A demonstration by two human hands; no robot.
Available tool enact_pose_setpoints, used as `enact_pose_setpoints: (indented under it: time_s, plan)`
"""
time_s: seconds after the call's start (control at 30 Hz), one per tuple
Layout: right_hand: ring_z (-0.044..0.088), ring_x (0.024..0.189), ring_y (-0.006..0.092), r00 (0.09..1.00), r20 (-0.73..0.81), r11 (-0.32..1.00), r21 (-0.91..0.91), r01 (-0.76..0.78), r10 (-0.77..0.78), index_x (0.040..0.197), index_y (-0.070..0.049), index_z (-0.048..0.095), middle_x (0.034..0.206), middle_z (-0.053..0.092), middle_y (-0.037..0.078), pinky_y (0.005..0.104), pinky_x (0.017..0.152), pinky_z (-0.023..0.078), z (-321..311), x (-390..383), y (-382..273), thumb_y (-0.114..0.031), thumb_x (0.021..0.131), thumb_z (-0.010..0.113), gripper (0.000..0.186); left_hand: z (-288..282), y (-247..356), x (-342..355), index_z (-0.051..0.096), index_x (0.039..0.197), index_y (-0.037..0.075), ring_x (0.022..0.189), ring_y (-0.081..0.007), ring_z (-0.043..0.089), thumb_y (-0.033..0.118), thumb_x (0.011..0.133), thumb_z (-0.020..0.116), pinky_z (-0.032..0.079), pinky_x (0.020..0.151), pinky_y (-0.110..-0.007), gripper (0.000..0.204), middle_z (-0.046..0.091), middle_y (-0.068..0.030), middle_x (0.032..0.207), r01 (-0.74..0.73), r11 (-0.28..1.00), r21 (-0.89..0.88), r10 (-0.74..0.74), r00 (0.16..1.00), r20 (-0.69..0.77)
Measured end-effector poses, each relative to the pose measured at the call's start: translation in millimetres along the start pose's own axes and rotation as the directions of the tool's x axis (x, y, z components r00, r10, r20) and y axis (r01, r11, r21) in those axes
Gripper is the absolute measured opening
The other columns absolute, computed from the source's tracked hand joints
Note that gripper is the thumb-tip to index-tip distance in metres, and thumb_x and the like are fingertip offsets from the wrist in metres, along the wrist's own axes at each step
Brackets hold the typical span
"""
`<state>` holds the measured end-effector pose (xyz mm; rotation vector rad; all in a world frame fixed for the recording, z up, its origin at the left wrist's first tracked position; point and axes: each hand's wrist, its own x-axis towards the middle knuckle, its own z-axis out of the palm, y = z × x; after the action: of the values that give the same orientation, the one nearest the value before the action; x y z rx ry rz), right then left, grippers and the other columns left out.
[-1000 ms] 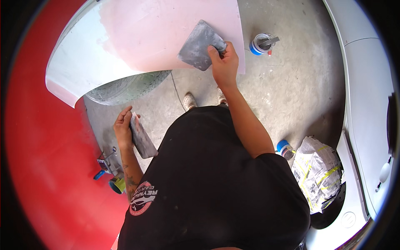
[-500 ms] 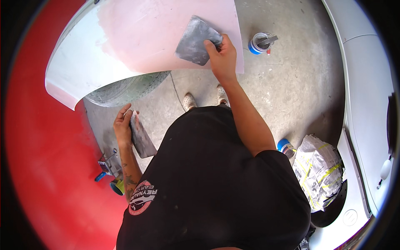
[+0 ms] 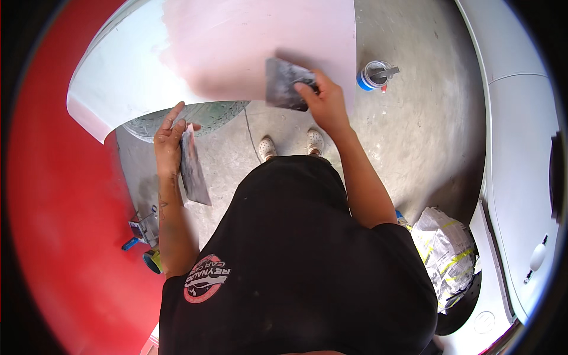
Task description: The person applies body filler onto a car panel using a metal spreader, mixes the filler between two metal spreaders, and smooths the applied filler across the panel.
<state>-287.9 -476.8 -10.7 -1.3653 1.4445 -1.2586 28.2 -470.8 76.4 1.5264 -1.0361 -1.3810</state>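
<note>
A curved white car panel (image 3: 118, 77) with a broad pink filler patch (image 3: 260, 41) fills the upper middle. My right hand (image 3: 322, 100) presses a wide grey spreader (image 3: 283, 84) flat against the lower edge of the pink patch. My left hand (image 3: 168, 139) hangs lower at the left and holds a second flat grey blade (image 3: 192, 168) that points down toward the floor, clear of the panel. My shoes (image 3: 290, 145) stand on the concrete just under the panel's edge.
A tyre (image 3: 195, 115) sits under the panel. A small blue-rimmed can with a stick in it (image 3: 374, 74) stands on the concrete floor at the right. Crumpled masking paper (image 3: 444, 251) lies lower right beside a white car body (image 3: 520, 148). Red bodywork (image 3: 65, 225) curves along the left, with small tools (image 3: 145, 231) below.
My right hand has drawn the spreader down and leftward across the pink patch to its lower edge. My left hand with the second blade has risen slightly.
</note>
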Motion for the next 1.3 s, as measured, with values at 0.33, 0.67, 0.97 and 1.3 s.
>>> enact_pose_setpoints:
  time_s: [0.33,0.67,0.97,1.3]
  plan:
    - [0.055,0.067,0.0278,0.913,0.401,0.988,-0.092,0.123,-0.077,0.095,0.0,0.058,0.077,0.061,0.017,0.0373,0.063,0.044,21,14,-32,-0.021,0.086,0.065,0.023,20,-33,-5,0.064,0.116,-0.001,0.075,-0.0114,0.062,0.009,0.088,0.066,0.049,0.074,-0.022,0.029,0.07,-0.008,0.088,0.104,0.99,0.097,-0.116,0.985,0.125]
    - [0.057,0.059,0.0252,0.999,0.011,0.995,-0.087,0.039,-0.038,0.098,-0.002,0.055,0.071,0.06,0.017,0.0352,0.059,0.045,18,24,-34,-0.017,0.09,0.061,0.018,-8,-21,-5,0.065,0.113,0.001,0.054,-0.0053,0.053,0.023,0.095,0.058,0.042,0.052,-0.018,0.029,0.071,-0.0105,0.086,-0.017,0.993,-0.12,0.014,0.999,-0.029]
    - [0.058,0.056,0.0218,0.99,-0.116,0.988,-0.142,0.063,-0.08,0.106,-0.001,0.057,0.07,0.063,0.014,0.0342,0.058,0.047,10,68,-54,-0.017,0.089,0.061,0.024,-6,-42,-16,0.062,0.119,0.001,0.056,-0.0065,0.056,0.021,0.092,0.065,0.045,0.054,-0.019,0.034,0.067,-0.0053,0.078,0.088,0.993,-0.079,-0.092,0.994,-0.06]
    - [0.058,0.055,0.021,0.991,-0.097,0.988,-0.13,0.084,-0.097,0.109,-0.001,0.057,0.07,0.063,0.014,0.0338,0.056,0.047,16,65,-53,-0.017,0.088,0.062,0.026,-14,-50,-23,0.065,0.113,-0.001,0.064,-0.0044,0.052,0.02,0.093,0.063,0.043,0.058,-0.019,0.029,0.062,0.0007,0.081,0.072,0.994,-0.079,-0.08,0.991,-0.105]
